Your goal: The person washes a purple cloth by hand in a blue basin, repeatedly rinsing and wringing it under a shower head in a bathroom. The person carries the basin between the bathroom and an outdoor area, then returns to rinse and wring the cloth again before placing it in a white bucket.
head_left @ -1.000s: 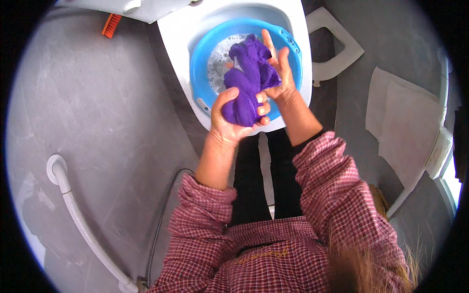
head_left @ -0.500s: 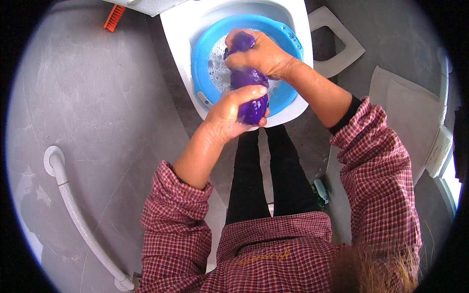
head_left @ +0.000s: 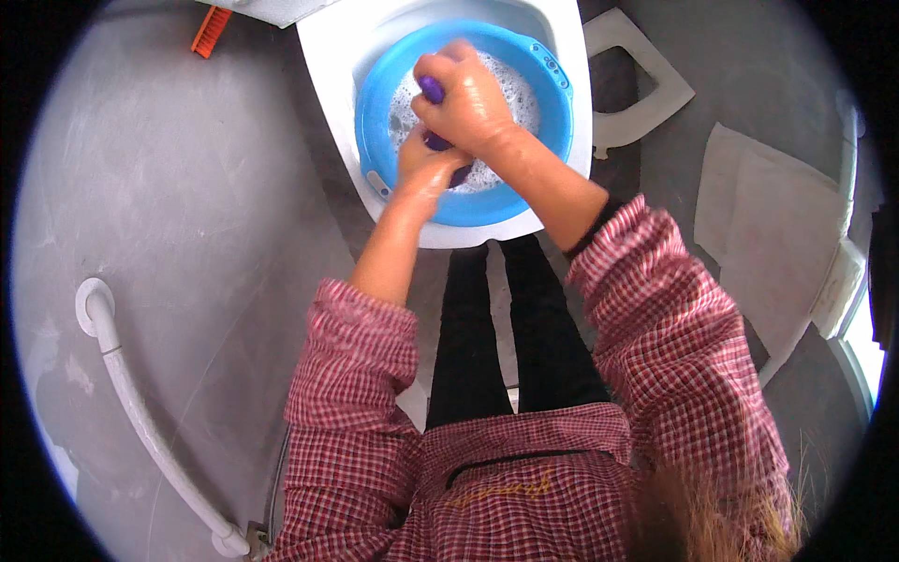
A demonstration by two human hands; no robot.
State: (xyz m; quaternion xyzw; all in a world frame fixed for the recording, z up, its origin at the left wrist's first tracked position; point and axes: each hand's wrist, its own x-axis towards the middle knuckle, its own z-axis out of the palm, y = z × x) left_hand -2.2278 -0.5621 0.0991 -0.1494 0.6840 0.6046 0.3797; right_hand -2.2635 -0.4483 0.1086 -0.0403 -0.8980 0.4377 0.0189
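A wet purple cloth [head_left: 432,89] is bunched up inside both my fists, so most of it is hidden. My right hand [head_left: 473,105], the farther one, wraps round its upper part. Just below and to the left, my left hand [head_left: 427,169] grips the lower part, and a bit of purple shows under the fingers. Both hands are wet and held over a round blue basin [head_left: 370,126]. White soapy foam [head_left: 517,94] covers the water in the basin.
The basin sits in a white sink [head_left: 330,84]. An orange brush [head_left: 211,33] lies at the upper left. A white grab bar [head_left: 154,436] runs along the left side. At the right are a white ring-shaped piece [head_left: 651,108] and a hanging whitish towel [head_left: 763,201].
Both hands have come closer together and moved left, the left one also farther away over the basin. The purple cloth, wide and bulging before, is now mostly covered by my fingers.
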